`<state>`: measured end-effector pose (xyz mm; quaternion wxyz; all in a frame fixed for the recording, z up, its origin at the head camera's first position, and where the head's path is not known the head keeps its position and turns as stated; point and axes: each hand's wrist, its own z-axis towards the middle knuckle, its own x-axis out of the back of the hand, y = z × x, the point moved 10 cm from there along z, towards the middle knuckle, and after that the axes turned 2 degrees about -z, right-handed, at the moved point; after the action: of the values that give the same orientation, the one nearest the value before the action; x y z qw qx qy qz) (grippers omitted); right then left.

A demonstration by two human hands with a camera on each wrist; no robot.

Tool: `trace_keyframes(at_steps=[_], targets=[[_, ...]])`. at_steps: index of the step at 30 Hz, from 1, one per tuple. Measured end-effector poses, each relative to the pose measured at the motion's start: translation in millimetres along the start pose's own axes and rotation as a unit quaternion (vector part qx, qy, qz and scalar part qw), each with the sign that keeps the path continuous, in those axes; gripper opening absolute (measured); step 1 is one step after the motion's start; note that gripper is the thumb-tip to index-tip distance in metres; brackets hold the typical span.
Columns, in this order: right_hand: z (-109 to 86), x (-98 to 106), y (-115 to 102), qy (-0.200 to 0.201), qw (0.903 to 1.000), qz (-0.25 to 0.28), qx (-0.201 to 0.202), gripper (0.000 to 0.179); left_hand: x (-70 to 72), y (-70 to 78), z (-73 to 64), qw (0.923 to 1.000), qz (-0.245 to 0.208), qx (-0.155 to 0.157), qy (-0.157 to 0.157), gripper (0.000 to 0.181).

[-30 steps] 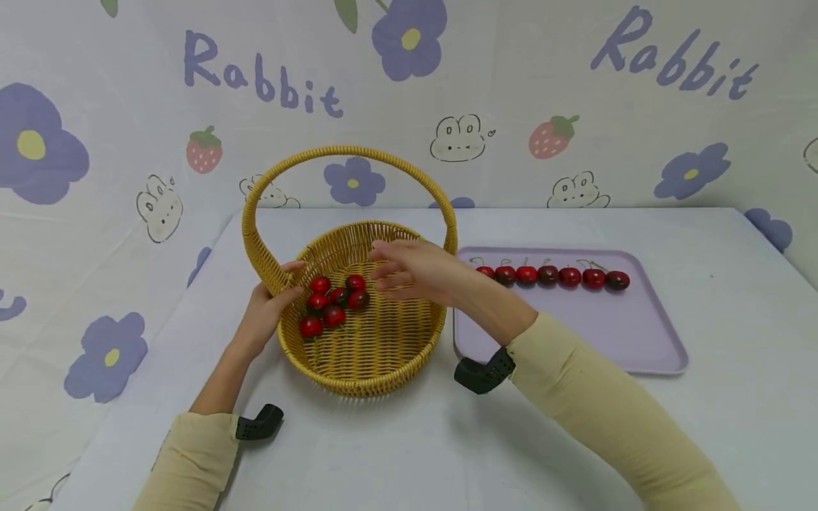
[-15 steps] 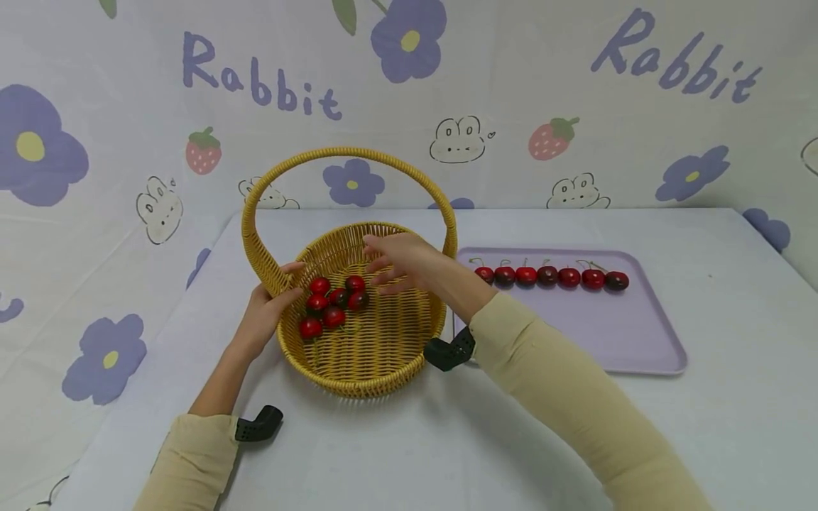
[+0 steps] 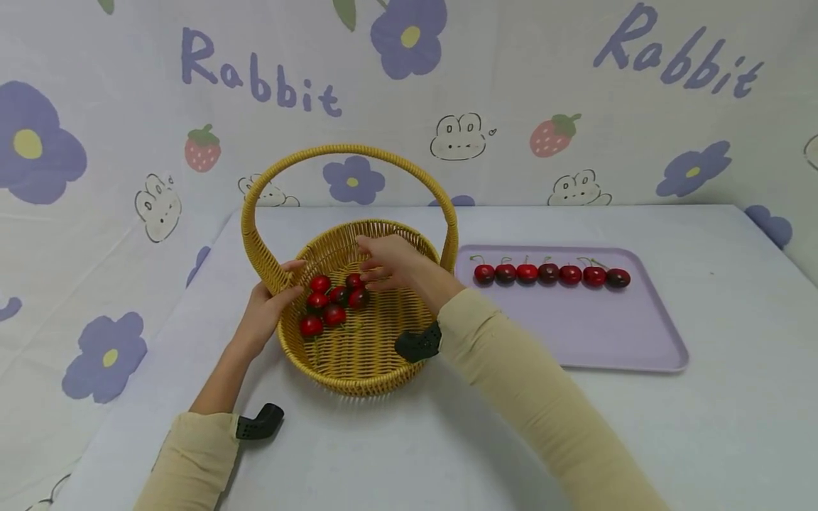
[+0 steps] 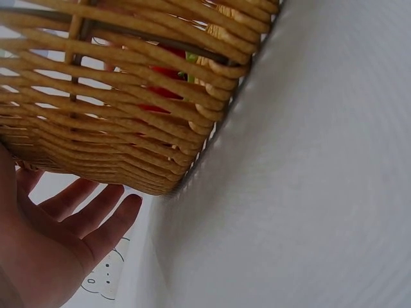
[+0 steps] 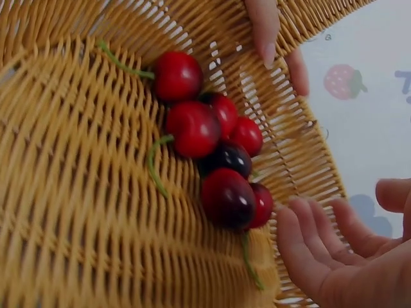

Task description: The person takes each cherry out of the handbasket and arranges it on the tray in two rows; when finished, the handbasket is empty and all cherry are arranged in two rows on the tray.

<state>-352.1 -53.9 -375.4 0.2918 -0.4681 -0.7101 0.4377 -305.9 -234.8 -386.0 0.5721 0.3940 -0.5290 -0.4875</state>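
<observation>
My left hand (image 3: 263, 316) grips the yellow wicker basket (image 3: 361, 387) at its left rim, by the foot of the tall handle. In the left wrist view its fingers (image 4: 106, 221) lie along the outside of the weave. Several red and dark red cherries (image 3: 334, 314) with green stems lie clustered inside, toward the left. Over the basket hovers my right hand (image 3: 393, 261), holding nothing, its fingers loosely bent. The right wrist view has those fingers (image 5: 298, 247) beside the cherry group (image 5: 194, 129), with the left thumb (image 5: 263, 29) over the far rim.
To the basket's right lies a lilac tray (image 3: 607, 333). Along its back side runs a row of several cherries (image 3: 548, 275), stems mostly pointing away. A white cloth (image 3: 396, 454) covers the table, and a printed curtain (image 3: 498, 78) hangs behind.
My right hand has shifted a little left over the basket, and its forearm has swung left, uncovering more of the tray and its leftmost cherry. The left hand and basket have stayed put.
</observation>
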Motion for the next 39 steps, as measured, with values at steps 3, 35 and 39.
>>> trace_keyframes(at_steps=[3, 35, 39], targets=[[3.5, -1.9, -0.3, 0.012, 0.9992, 0.035, 0.018, 0.048, 0.0, 0.7, 0.1, 1.0, 0.002, -0.001, 0.001, 0.045], [12.8, 7.6, 28.0, 0.047, 0.9986, 0.02, -0.013, 0.045, -0.8, 2.9, -1.6, 0.9999, -0.006, -0.013, -0.001, 0.044], [10.2, 7.9, 29.5, 0.046, 0.9988, 0.002, -0.016, 0.046, -2.8, 4.1, -1.4, 0.9997, -0.008, -0.02, -0.008, 0.044]])
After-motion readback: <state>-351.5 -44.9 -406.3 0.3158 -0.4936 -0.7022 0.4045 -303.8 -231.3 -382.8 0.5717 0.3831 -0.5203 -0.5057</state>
